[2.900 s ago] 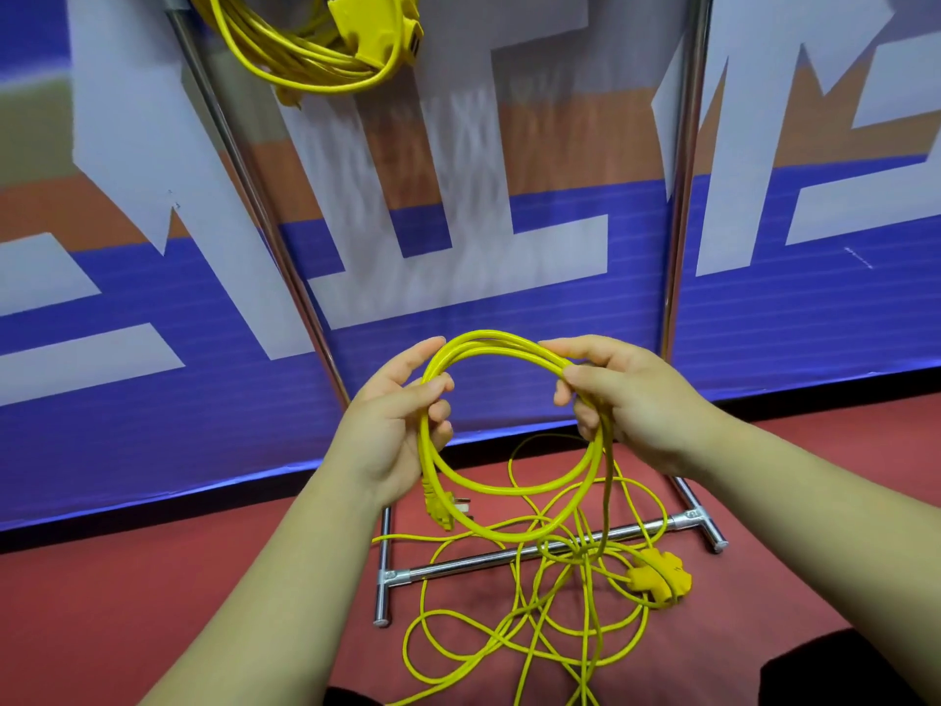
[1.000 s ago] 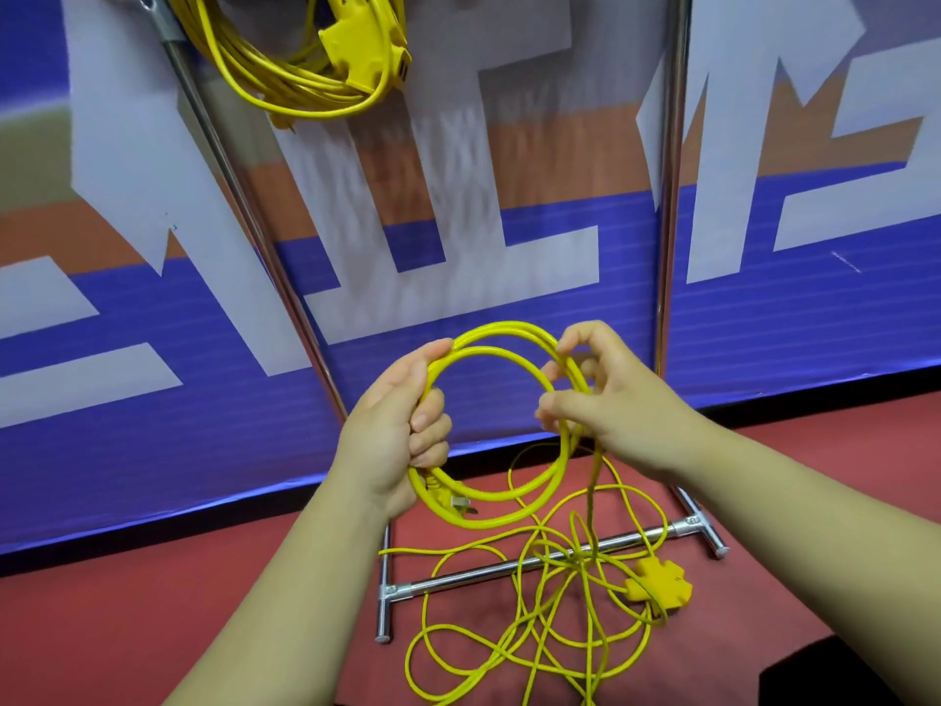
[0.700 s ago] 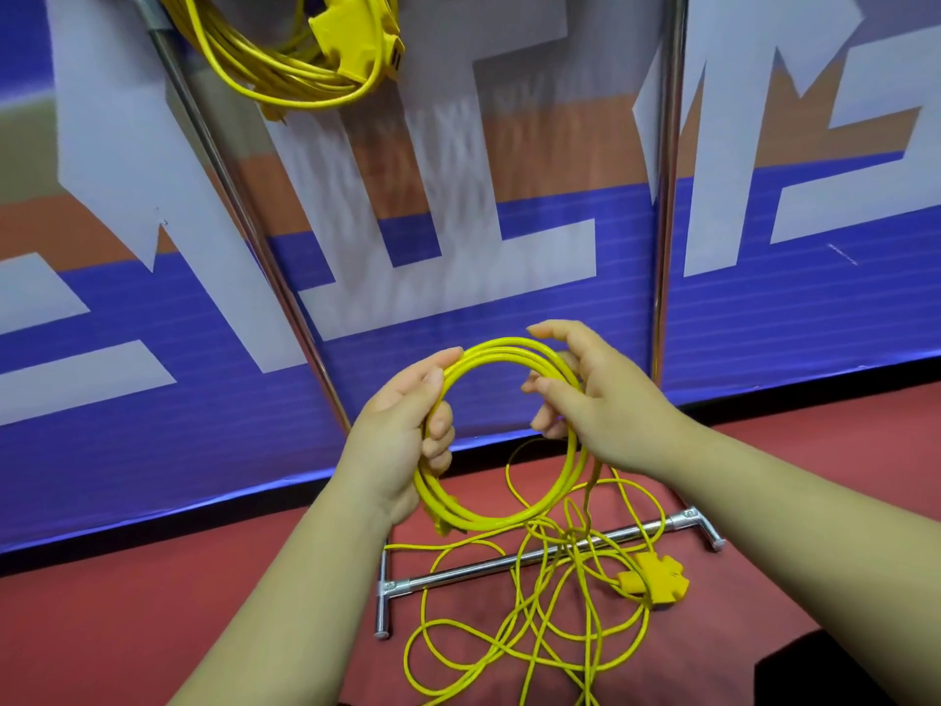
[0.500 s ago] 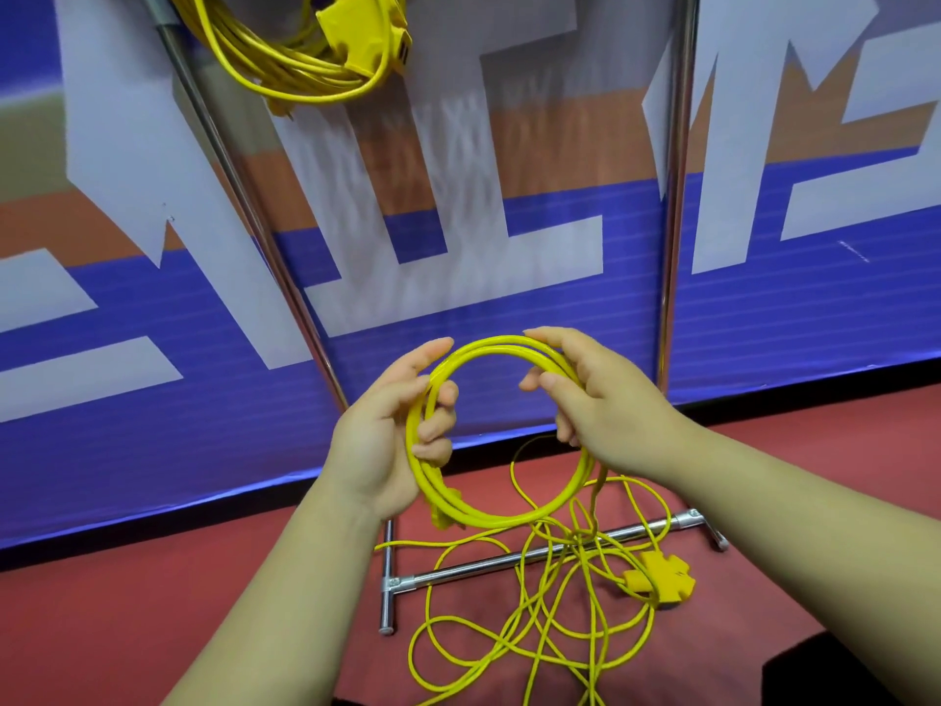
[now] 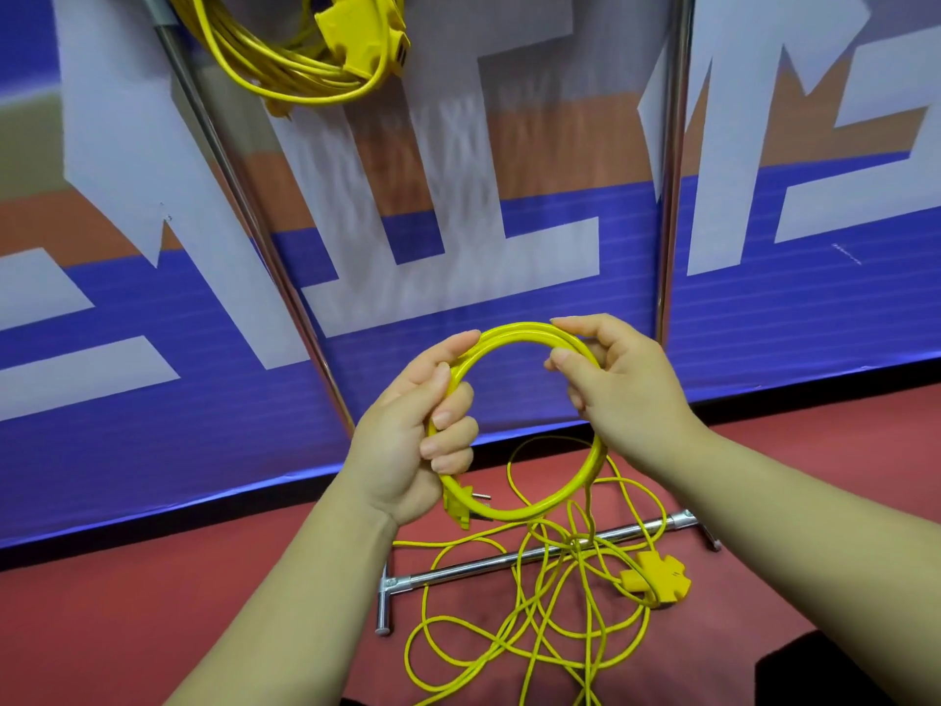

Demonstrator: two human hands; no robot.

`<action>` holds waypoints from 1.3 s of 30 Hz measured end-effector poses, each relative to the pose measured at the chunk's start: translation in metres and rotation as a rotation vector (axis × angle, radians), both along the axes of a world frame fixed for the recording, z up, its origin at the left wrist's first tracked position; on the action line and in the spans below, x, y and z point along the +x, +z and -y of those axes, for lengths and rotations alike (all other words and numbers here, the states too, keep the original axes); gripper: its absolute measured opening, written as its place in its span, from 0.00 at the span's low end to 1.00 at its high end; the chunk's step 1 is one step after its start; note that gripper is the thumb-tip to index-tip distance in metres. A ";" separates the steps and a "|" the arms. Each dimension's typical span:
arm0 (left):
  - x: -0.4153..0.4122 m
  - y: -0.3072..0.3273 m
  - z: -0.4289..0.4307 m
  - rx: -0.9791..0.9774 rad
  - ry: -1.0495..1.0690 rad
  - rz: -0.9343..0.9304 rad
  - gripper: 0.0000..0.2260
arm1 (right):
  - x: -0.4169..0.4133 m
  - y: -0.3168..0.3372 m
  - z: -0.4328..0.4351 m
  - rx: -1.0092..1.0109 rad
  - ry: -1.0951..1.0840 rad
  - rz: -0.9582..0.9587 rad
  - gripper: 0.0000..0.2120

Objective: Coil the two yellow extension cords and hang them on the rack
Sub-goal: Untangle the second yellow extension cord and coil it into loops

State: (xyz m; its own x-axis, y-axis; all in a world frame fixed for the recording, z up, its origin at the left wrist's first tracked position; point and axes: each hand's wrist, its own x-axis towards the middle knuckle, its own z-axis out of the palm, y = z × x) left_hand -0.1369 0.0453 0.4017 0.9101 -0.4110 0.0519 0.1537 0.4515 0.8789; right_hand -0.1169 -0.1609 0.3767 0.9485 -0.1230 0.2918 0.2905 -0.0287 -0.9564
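Bright, even indoor light; colours saturated. Shadows under loose cord [image 5: 575,545] on floor [image 5: 153,629] are soft and faint. Glare streaks on chrome right pole [image 5: 672,196] and base bar [image 5: 509,557]. Left hand [image 5: 407,440], right hand [image 5: 631,400] & coil [image 5: 514,332] sharp. Banner [image 5: 458,135] centre smeared w/ vertical streaks. Wide-angle bend: left pole [image 5: 248,216] leans, banner's bottom edge curves. Bottom-right corner dark.

Bg: wall panel [image 5: 127,450] blue w/ orange band + big white shapes. Black strip [image 5: 840,391] along its base. Floor [image 5: 127,629] red, matte.
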 end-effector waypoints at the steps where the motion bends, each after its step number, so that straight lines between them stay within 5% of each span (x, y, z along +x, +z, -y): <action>1: 0.001 0.000 -0.001 -0.018 0.000 -0.001 0.13 | 0.000 -0.001 -0.001 -0.026 -0.008 0.004 0.10; 5: 0.002 0.000 -0.003 -0.029 0.075 -0.045 0.10 | 0.002 -0.005 -0.004 -0.130 0.000 0.003 0.12; 11: 0.005 0.004 -0.010 -0.036 0.268 -0.058 0.09 | -0.003 -0.004 -0.003 0.018 0.285 -0.148 0.17; 17: 0.015 0.003 -0.031 -0.123 0.372 -0.046 0.08 | 0.003 -0.025 0.014 -0.211 0.440 -0.349 0.11; 22: 0.021 -0.004 -0.040 -0.102 0.398 -0.021 0.09 | 0.003 -0.026 0.017 -0.476 0.445 -0.266 0.13; 25: 0.020 -0.007 -0.039 0.170 0.411 0.132 0.07 | 0.007 -0.021 0.018 -0.288 0.362 -0.267 0.11; 29: 0.011 -0.014 -0.026 0.895 0.397 0.436 0.04 | 0.008 -0.010 0.017 -0.014 0.291 -0.276 0.10; 36: 0.020 -0.056 0.010 1.034 0.155 0.327 0.13 | 0.001 0.002 0.006 0.111 0.249 -0.257 0.09; 39: 0.024 -0.073 0.028 1.092 0.085 0.333 0.10 | 0.001 0.006 0.005 0.136 0.230 -0.243 0.10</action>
State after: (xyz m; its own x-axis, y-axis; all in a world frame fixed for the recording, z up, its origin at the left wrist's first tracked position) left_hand -0.1128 0.0177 0.3283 0.9453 -0.3221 -0.0514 -0.1543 -0.5805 0.7995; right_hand -0.1163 -0.1662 0.3824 0.9956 0.0790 0.0503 0.0386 0.1435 -0.9889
